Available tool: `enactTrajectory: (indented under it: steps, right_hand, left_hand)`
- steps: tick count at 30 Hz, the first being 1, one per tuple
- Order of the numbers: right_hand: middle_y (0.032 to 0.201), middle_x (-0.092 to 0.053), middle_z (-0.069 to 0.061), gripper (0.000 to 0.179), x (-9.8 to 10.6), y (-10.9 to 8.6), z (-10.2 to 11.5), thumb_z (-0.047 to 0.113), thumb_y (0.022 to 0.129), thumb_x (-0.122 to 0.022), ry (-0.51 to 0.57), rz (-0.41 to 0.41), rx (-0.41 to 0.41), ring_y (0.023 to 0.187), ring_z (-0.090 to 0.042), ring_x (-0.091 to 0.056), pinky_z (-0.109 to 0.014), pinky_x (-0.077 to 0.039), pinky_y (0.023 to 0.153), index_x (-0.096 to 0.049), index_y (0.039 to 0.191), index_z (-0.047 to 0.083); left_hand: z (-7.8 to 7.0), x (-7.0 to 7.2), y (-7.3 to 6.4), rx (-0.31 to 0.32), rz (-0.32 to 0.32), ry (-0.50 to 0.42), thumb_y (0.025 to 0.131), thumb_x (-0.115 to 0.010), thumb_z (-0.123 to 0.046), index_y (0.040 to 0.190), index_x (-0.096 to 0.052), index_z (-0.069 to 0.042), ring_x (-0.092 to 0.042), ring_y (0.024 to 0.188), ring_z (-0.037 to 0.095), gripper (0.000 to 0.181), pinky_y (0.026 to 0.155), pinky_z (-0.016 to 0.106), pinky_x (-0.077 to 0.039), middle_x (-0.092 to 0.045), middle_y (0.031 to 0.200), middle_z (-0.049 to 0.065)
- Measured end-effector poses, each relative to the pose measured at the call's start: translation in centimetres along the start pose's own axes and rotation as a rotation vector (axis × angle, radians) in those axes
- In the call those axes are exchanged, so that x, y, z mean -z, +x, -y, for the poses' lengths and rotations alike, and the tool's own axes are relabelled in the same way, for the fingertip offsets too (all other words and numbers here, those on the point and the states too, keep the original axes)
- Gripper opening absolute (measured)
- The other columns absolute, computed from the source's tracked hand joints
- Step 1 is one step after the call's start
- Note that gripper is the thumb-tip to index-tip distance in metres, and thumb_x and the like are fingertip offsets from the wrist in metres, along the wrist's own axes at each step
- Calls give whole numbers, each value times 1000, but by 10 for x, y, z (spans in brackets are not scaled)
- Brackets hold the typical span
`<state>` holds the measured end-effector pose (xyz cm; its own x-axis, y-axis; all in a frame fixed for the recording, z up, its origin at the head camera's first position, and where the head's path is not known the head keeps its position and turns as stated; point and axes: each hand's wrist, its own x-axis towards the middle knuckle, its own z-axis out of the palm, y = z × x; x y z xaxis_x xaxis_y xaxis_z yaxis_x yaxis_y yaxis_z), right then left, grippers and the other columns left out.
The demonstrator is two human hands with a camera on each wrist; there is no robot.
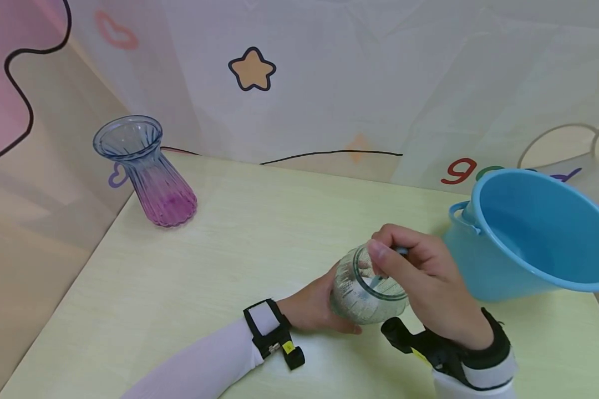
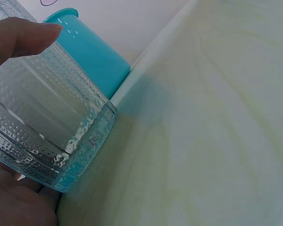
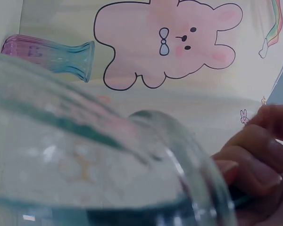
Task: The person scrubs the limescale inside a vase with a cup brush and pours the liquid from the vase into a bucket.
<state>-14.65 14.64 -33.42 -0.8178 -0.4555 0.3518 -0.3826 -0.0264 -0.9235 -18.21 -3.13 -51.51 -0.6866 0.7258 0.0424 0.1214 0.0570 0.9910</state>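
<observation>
A clear textured glass jar point(image 1: 349, 293) with a round open mouth is near the middle of the table. My left hand point(image 1: 319, 305) grips its side, with the thumb and fingers on opposite sides of the glass point(image 2: 42, 113) in the left wrist view. Over the mouth, my right hand point(image 1: 429, 277) pinches a thin grey-blue handle point(image 1: 376, 281) that reaches down into the jar. The handle's lower end is hard to make out through the glass, so its kind cannot be told. The right wrist view shows the curled fingers point(image 3: 257, 160) beside the blurred jar rim point(image 3: 203, 174).
A light blue bucket point(image 1: 464, 266) stands at the right, close to my right hand. Toward the back left is a ribbed glass vase point(image 1: 162, 188), blue above and pink below. Printed sheets form the back wall point(image 1: 329, 83) and left side behind the pale table point(image 1: 239, 221).
</observation>
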Motion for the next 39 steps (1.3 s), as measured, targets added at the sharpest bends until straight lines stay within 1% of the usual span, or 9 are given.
enactTrajectory:
  steps: [3, 6, 10, 14, 21, 25, 28, 33, 39]
  right_hand:
    - [70, -44, -6, 28, 0, 0, -2, -7, 103, -46, 45, -32, 46, 70, -22, -45, -37, -33, 57, -52, 78, 3]
    - [67, -41, -6, 33, 0, 0, 0, -8, 103, -45, 71, -83, 61, 67, -22, -43, -37, -31, 57, -49, 73, 4]
    - [67, -41, -6, 35, 2, -2, 1, -10, 102, -42, 156, -115, 107, 68, -21, -43, -37, -30, 60, -47, 71, 3]
    - [66, -38, -6, 36, 4, -5, -4, -12, 103, -41, 255, -138, 178, 66, -22, -42, -38, -28, 61, -44, 70, 1]
    - [64, -35, -6, 37, 4, -8, -3, -15, 102, -35, 381, -168, 304, 60, -21, -36, -35, -26, 58, -39, 68, 0]
    - [63, -34, -6, 38, 4, -11, 0, -15, 102, -33, 417, -173, 327, 59, -21, -34, -34, -24, 57, -37, 67, 1]
    - [63, -34, -6, 38, 5, -11, 5, -15, 102, -33, 438, -171, 345, 60, -20, -35, -33, -24, 58, -37, 67, 0]
    - [62, -33, -7, 37, 7, -11, 15, -15, 100, -35, 473, -165, 393, 61, -20, -35, -31, -25, 59, -37, 66, -1]
    - [63, -26, -5, 38, 9, -15, 23, -18, 96, -31, 501, -176, 457, 64, -18, -28, -32, -22, 62, -32, 63, 1]
  left_hand:
    - [-1, 1, 0, -5, 4, -13, 74, -92, -10, 155, -18, -45, -49, 134, 10, 116, 118, 31, -37, -47, 150, -10]
    - [-1, 1, 1, -15, 4, -19, 74, -92, -10, 156, -19, -45, -50, 134, 10, 115, 118, 32, -38, -48, 150, -9]
    - [1, -2, 1, -27, 6, -33, 75, -91, -9, 155, -21, -44, -51, 134, 10, 112, 117, 33, -39, -48, 151, -9]
    - [3, -5, 1, -36, 2, -45, 74, -91, -8, 155, -23, -42, -51, 134, 11, 111, 116, 33, -39, -47, 152, -9]
    - [6, -8, -2, 11, -16, 12, 73, -93, -14, 159, -15, -47, -49, 136, 10, 121, 118, 35, -36, -44, 155, -11]
    - [7, -9, -3, 32, -21, 51, 73, -94, -16, 159, -13, -46, -49, 136, 10, 123, 119, 37, -34, -43, 156, -10]
    - [8, -8, -3, 32, -20, 63, 73, -94, -17, 160, -12, -46, -48, 137, 10, 123, 119, 38, -34, -42, 157, -10]
    - [10, -6, -2, 4, -10, 47, 74, -93, -13, 160, -12, -45, -48, 139, 10, 123, 119, 36, -35, -41, 158, -10]
    - [13, -4, -3, -5, -3, 12, 74, -92, -8, 159, -14, -45, -50, 138, 10, 121, 119, 36, -35, -45, 155, -9]
